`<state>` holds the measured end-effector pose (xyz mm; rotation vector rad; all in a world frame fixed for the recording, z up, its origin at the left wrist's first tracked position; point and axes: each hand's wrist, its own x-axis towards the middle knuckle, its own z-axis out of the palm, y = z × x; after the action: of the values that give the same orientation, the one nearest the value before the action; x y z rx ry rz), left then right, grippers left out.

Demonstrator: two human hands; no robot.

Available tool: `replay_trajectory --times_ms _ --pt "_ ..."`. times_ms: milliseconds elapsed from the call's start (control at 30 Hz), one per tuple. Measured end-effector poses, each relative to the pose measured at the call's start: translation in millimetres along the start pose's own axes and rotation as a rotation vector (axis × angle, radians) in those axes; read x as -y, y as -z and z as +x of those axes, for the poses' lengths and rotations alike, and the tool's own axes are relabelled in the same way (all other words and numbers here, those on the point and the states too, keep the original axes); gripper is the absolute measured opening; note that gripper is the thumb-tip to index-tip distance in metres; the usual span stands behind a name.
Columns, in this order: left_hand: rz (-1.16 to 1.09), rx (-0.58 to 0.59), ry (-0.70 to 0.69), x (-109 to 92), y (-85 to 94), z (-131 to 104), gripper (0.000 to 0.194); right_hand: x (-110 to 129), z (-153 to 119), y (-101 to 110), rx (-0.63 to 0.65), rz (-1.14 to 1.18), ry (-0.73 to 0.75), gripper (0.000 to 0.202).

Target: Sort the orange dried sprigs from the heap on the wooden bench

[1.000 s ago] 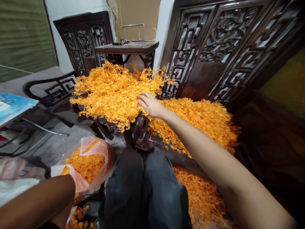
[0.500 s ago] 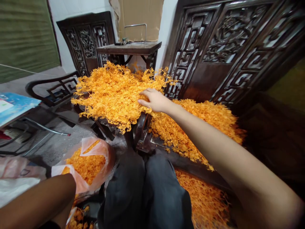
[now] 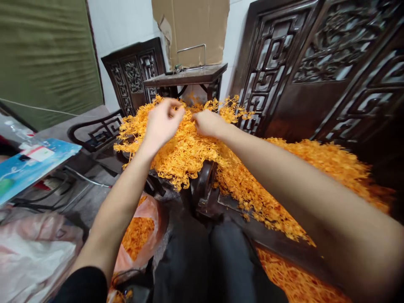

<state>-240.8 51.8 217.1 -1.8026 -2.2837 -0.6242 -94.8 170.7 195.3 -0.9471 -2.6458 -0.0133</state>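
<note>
A heap of curly, frilly orange pieces (image 3: 186, 155) rises in front of me on dark wooden furniture. Over its upper left part is my left hand (image 3: 164, 120), thumb and fingers curled into a pinch; what sits at the fingertips is too small to make out. Just to its right, my right hand (image 3: 208, 123) is closed at the heap's upper middle, its fingertips in among the orange strands. Whatever it grips is hidden by the fingers. The two hands are close together but apart.
More orange pieces (image 3: 318, 164) cover the dark bench to the right, with others on the floor below. A pinkish plastic bag (image 3: 151, 235) of orange bits stands at lower left. A small wooden table (image 3: 186, 75), a carved chair (image 3: 132, 75) and a blue tabletop (image 3: 59, 147) surround the heap.
My left arm has risen from the lower left, bringing its hand over the heap beside the right one. My right hand's fingers have closed. The view has shifted left and up.
</note>
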Motion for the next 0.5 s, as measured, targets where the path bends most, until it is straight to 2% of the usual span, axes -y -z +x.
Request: replay_trajectory --times_ms 133,200,267,367,500 --pt "0.065 0.203 -0.002 -2.5 -42.7 0.3 0.090 1.1 15.1 -9.9 0.220 -0.113 -0.060 0.045" --pt "0.061 0.263 0.019 -1.6 -61.7 0.2 0.096 -0.3 17.3 -9.7 0.220 -0.134 -0.061 0.040" --pt "0.023 0.265 0.038 1.2 -73.2 -1.1 0.099 -1.7 17.8 -6.1 0.122 -0.142 -0.075 0.033" --pt "-0.031 0.197 0.092 6.6 -79.2 -4.4 0.103 -0.4 19.1 3.4 -0.120 -0.038 -0.139 0.031" --pt "-0.102 0.048 0.148 11.7 -78.3 -4.1 0.088 9.0 25.1 19.0 -0.344 0.228 -0.212 0.033"
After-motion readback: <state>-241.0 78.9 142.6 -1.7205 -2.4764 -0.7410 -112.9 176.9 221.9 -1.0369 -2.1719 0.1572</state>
